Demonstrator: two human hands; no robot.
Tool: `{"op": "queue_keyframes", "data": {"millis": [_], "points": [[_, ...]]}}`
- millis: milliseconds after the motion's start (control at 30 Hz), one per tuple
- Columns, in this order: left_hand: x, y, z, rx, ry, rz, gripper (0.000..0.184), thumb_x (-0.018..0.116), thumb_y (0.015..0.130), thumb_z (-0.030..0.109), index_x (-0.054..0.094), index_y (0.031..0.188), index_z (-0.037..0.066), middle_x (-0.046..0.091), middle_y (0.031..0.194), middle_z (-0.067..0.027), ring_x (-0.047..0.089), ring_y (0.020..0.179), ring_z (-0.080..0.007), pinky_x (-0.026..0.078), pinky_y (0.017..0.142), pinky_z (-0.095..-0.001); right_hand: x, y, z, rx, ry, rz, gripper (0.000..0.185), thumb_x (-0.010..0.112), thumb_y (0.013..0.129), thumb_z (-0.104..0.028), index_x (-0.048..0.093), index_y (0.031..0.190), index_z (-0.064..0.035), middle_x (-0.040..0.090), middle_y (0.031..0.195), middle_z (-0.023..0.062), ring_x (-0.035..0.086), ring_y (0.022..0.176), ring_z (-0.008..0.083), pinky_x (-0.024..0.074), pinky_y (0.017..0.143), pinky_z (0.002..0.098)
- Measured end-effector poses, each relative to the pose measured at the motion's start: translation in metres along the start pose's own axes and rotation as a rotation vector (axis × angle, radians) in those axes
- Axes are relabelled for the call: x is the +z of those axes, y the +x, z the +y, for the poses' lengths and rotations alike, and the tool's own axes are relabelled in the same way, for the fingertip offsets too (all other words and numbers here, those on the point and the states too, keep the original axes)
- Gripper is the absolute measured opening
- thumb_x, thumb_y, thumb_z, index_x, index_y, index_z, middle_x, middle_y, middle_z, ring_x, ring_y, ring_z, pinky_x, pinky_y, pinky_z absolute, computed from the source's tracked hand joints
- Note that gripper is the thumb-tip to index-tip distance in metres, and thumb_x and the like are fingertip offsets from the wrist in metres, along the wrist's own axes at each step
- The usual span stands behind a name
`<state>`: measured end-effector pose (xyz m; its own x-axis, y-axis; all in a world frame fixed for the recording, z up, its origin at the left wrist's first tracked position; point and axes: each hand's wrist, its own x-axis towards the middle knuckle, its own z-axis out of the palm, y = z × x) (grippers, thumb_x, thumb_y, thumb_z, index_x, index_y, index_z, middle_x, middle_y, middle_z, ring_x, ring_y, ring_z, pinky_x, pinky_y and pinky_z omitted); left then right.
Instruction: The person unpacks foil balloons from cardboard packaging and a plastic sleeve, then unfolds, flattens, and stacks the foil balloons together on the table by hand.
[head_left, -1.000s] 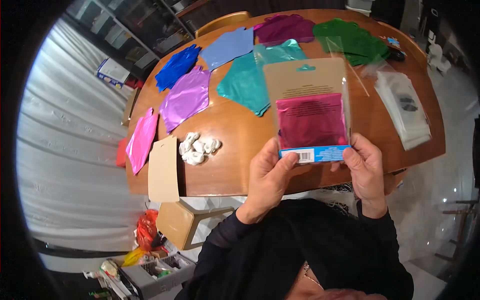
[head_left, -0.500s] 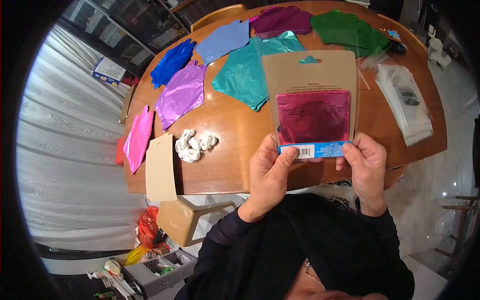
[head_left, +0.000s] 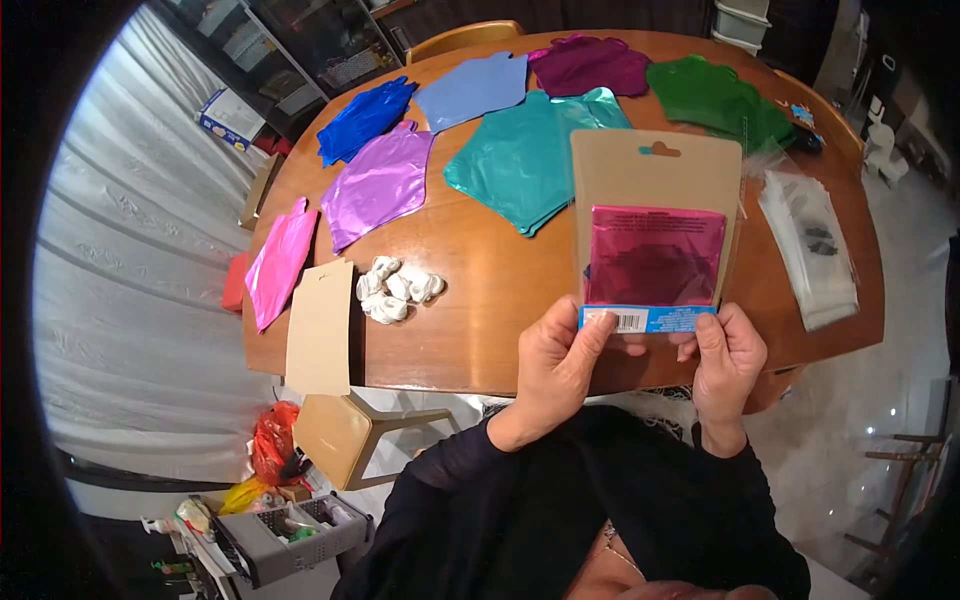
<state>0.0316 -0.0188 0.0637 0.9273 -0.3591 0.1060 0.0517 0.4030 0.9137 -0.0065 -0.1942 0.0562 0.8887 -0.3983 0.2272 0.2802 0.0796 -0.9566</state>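
Observation:
Upright above the table's near edge is a clear package (head_left: pixel 655 255) with a tan card, a folded magenta foil sheet and a blue strip with a barcode. My left hand (head_left: pixel 558 365) pinches its lower left corner, thumb in front. At the lower right corner my right hand (head_left: pixel 728 365) grips it the same way. Behind the package lies a teal foil stack (head_left: pixel 515 160). To the left are white coiled bundles (head_left: pixel 398 290) and a tan card sheet (head_left: pixel 320 325). Clear plastic sleeves (head_left: pixel 815 245) lie on the right.
Around the wooden table (head_left: pixel 470 345) lie pink (head_left: pixel 283 262), lilac (head_left: pixel 378 188), blue (head_left: pixel 365 120), pale blue (head_left: pixel 472 92), purple (head_left: pixel 590 65) and green foil pieces (head_left: pixel 715 95). A tan stool (head_left: pixel 340 435) and a grey basket (head_left: pixel 290 545) stand at lower left.
The view has shifted, and the package with both hands now appears a little further right and lower in it. Both hands keep their grip on its bottom corners.

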Motion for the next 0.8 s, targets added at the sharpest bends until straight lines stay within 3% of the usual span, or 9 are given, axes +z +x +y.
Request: {"op": "queue_keyframes", "data": {"millis": [167, 333, 467, 500, 667, 733, 800], "points": [[0.005, -0.002, 0.005, 0.015, -0.104, -0.049, 0.023, 0.055, 0.098, 0.002, 0.051, 0.121, -0.005, 0.068, 0.104, -0.016, 0.071, 0.088, -0.0229, 0.056, 0.083, -0.0264, -0.01, 0.003, -0.001, 0.031, -0.078, -0.078, 0.021, 0.06, 0.098, -0.013, 0.052, 0.08, -0.004, 0.063, 0.067, 0.0081, 0.053, 0.058, 0.0106, 0.0453, 0.058, 0.0214], [-0.006, -0.004, -0.002, -0.179, -0.186, -0.126, 0.028, 0.053, 0.097, -0.002, 0.05, 0.124, -0.005, 0.067, 0.109, -0.0167, 0.07, 0.092, -0.0223, 0.055, 0.086, -0.0272, -0.007, 0.006, -0.001, 0.065, 0.002, -0.092, 0.017, 0.061, 0.097, -0.014, 0.056, 0.086, -0.0022, 0.065, 0.072, 0.0053, 0.05, 0.056, 0.0092, 0.0439, 0.058, 0.0206], [0.004, -0.002, -0.004, -0.036, -0.295, -0.063, 0.026, 0.049, 0.097, -0.005, 0.051, 0.123, -0.005, 0.067, 0.109, -0.0171, 0.07, 0.09, -0.0216, 0.055, 0.085, -0.0273, 0.033, 0.003, -0.011, 0.119, 0.53, 0.102, 0.016, 0.061, 0.099, -0.018, 0.057, 0.095, -0.0028, 0.064, 0.082, 0.0038, 0.051, 0.06, 0.0093, 0.0443, 0.062, 0.0205], [0.008, -0.002, -0.004, -0.027, -0.298, -0.064, 0.026, 0.049, 0.097, -0.005, 0.051, 0.123, -0.005, 0.067, 0.109, -0.0171, 0.07, 0.09, -0.0216, 0.055, 0.085, -0.0273, 0.034, 0.004, -0.012, 0.113, 0.528, 0.095, 0.016, 0.061, 0.099, -0.018, 0.057, 0.095, -0.0028, 0.064, 0.082, 0.0038, 0.051, 0.06, 0.0093, 0.0443, 0.062, 0.0205], [0.019, -0.005, -0.003, 0.043, -0.266, 0.037, 0.021, 0.05, 0.097, -0.003, 0.054, 0.117, -0.004, 0.069, 0.098, -0.0137, 0.071, 0.083, -0.0194, 0.055, 0.079, -0.026, 0.035, -0.002, -0.01, 0.249, 0.606, -0.17, 0.019, 0.061, 0.099, -0.022, 0.058, 0.105, -0.0041, 0.062, 0.09, 0.002, 0.053, 0.07, 0.0087, 0.0449, 0.069, 0.0209], [0.008, -0.008, 0.0, -0.094, -0.078, -0.122, 0.016, 0.052, 0.096, -0.001, 0.057, 0.112, -0.003, 0.07, 0.091, -0.0118, 0.07, 0.078, -0.0177, 0.055, 0.074, -0.0251, 0.026, 0.005, -0.008, 0.303, 0.633, -0.195, 0.018, 0.06, 0.099, -0.021, 0.059, 0.106, -0.0046, 0.061, 0.091, 0.0017, 0.054, 0.074, 0.0085, 0.0451, 0.071, 0.021], [-0.002, -0.007, 0.006, -0.231, 0.111, -0.273, 0.012, 0.054, 0.096, 0.001, 0.059, 0.106, -0.002, 0.07, 0.084, -0.0098, 0.069, 0.073, -0.0161, 0.054, 0.068, -0.0242, 0.021, 0.014, -0.006, 0.171, 0.459, -0.157, 0.023, 0.056, 0.101, -0.022, 0.057, 0.115, -0.0031, 0.065, 0.099, 0.0044, 0.061, 0.082, 0.0089, 0.0486, 0.074, 0.0223]]}}
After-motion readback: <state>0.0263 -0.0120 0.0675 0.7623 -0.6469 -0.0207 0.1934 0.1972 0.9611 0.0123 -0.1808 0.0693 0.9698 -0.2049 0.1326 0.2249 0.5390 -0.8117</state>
